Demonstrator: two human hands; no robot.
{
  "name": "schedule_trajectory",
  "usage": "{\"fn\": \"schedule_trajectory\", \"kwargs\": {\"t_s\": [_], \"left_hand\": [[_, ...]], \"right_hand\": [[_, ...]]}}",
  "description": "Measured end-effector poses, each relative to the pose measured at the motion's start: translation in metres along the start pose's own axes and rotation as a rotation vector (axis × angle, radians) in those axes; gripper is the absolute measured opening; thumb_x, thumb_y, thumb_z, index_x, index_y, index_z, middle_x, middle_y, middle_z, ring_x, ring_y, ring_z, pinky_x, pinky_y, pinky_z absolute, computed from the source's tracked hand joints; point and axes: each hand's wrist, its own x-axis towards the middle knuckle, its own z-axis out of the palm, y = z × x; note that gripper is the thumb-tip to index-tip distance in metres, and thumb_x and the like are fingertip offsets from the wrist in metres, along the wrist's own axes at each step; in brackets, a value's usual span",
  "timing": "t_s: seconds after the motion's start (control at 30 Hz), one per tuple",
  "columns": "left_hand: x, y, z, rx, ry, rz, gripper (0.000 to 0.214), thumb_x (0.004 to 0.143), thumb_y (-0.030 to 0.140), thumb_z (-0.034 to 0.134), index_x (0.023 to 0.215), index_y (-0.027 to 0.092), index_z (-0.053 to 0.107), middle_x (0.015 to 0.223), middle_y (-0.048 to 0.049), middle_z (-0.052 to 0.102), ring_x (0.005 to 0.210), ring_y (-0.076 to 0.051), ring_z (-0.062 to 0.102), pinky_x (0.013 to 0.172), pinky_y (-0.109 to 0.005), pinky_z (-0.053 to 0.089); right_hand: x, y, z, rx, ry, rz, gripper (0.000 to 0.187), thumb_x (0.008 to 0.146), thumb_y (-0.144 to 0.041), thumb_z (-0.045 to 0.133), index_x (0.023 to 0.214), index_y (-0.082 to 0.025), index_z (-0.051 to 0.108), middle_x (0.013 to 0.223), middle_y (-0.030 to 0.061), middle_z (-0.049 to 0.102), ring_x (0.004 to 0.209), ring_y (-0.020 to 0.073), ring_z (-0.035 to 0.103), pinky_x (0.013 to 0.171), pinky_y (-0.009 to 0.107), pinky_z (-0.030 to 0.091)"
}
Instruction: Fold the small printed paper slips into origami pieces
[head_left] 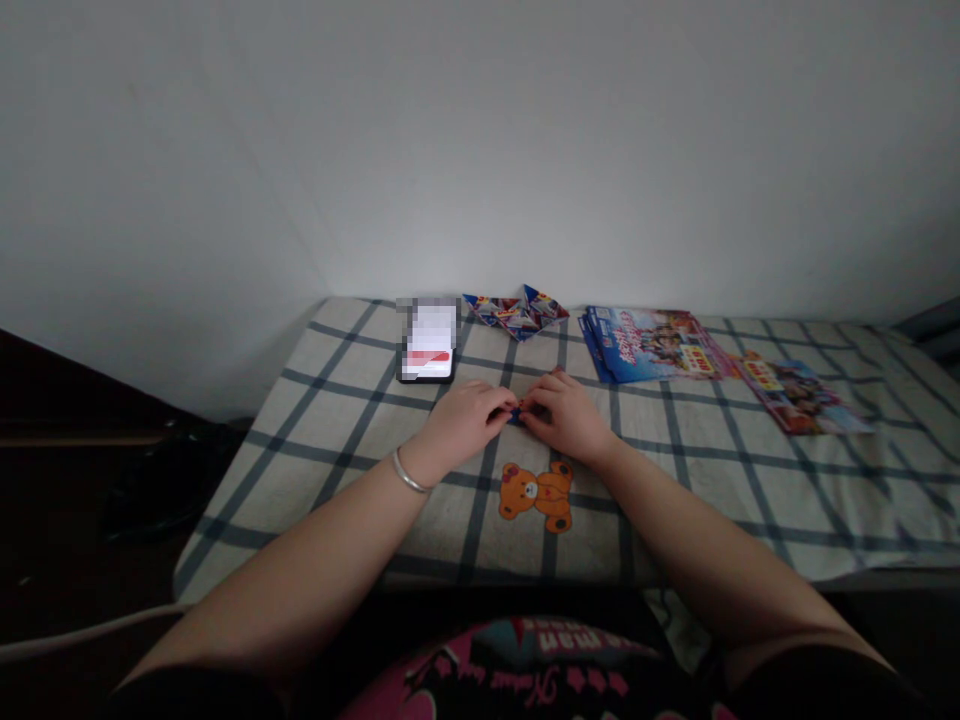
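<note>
Between my two hands is a small blue piece of folded paper [516, 413], mostly covered by the fingers. My left hand [469, 418], with a silver bracelet on its wrist, pinches the paper's left side. On the right side my right hand [566, 412] grips it with thumb and fingertips. Both hands rest low over the checked cloth. Just beyond them lie colourful folded paper triangles [519, 313], close together near the wall.
A phone [429, 342] with a lit screen lies at the back left. Printed leaflets [652, 345] are stacked at the back right, with another leaflet [806, 395] beside them. An orange bear picture [536, 496] is on the checked cloth [337, 420]. A white wall [525, 150] rises behind.
</note>
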Motion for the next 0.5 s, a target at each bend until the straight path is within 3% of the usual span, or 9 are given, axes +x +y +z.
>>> {"fn": "schedule_trajectory", "kwargs": {"t_s": [0.2,0.33,0.5], "left_hand": [[-0.0023,-0.0037,0.0024,0.051,-0.008,0.063,0.011,0.092,0.017,0.059,0.095,0.02,0.07,0.088,-0.0027,0.07,0.09,-0.019,0.063,0.083,-0.033,0.051],[-0.0029,-0.0028,0.0013,0.106,-0.046,0.161,0.011,0.091,0.017,0.061,0.096,0.019,0.071,0.092,-0.0027,0.07,0.094,-0.019,0.062,0.087,-0.034,0.05],[-0.0036,0.0053,-0.002,0.22,-0.052,0.179,0.017,0.091,0.016,0.062,0.103,0.02,0.073,0.094,-0.0046,0.069,0.092,-0.021,0.059,0.08,-0.035,0.051]], "right_hand": [[-0.0004,0.0063,0.0007,0.044,0.107,0.019,0.005,0.082,-0.02,0.066,0.077,-0.022,0.066,0.106,0.0069,0.067,0.103,0.0248,0.058,0.097,0.046,0.046],[-0.0001,0.0091,-0.0003,0.047,0.068,0.012,0.005,0.083,-0.019,0.065,0.078,-0.022,0.065,0.107,0.0063,0.068,0.102,0.0234,0.059,0.097,0.044,0.048],[0.0003,0.0103,-0.0014,0.05,0.05,0.026,0.006,0.082,-0.017,0.066,0.079,-0.022,0.066,0.108,0.0064,0.07,0.102,0.0229,0.061,0.096,0.044,0.049]]}}
